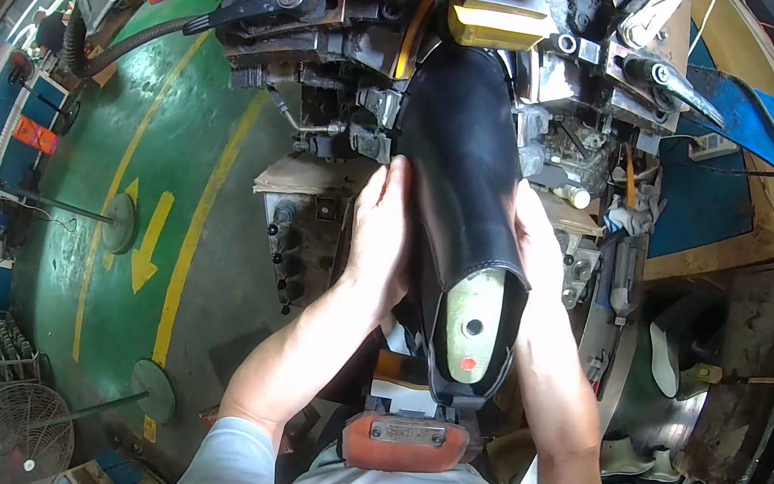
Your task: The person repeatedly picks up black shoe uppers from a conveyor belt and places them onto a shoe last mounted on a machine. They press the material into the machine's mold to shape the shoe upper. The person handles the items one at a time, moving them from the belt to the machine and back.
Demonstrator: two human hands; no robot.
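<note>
Green floor (126, 302) with yellow markings runs down the frame's left. Your left hand (383, 236) and right hand (539, 241), fingers nearly straight, cup the sides of the black boot (463, 143) at centre, probably keeping it lined up. Machine (362, 48) parts crowd its far end, top centre; the red pad (403, 460) leaves little room below.
</note>
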